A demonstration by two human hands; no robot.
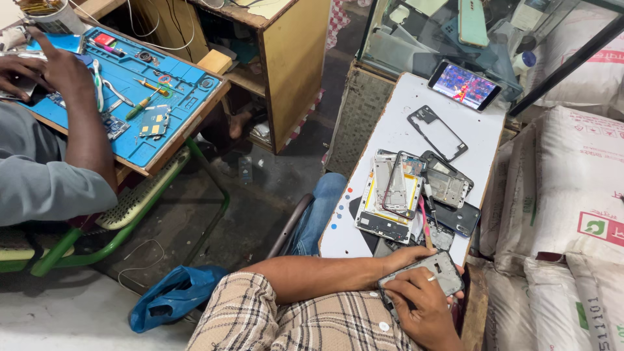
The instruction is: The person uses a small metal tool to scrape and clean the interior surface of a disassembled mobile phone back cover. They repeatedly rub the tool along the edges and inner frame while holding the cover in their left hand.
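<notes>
Two hands are seen at the lower right of the view, and both are busy with one phone frame, a grey, opened phone body which is held low, just in front of the near edge of the white table. The right hand is closed around the lower side of the frame, with the thumb laid across its face. The left hand is mostly hidden behind the frame; only its fingers are seen curled at the upper edge, so its grip cannot be told fully.

The frame is carried over the lap and not over the table. If the grip is loosened, it can be dropped to the floor, and small parts can be lost there.

A second risk is judged from the pile of phone parts just beyond the hands. Several frames and boards are stacked loosely and one on another, near the table edge. If the pile is touched by a wrist or sleeve, pieces can be pushed off or scratched.

A lit phone is leaned at the far end of the table, well apart from the hands. At the far left, another person's hand is held over a blue work mat; it is not involved.
</notes>
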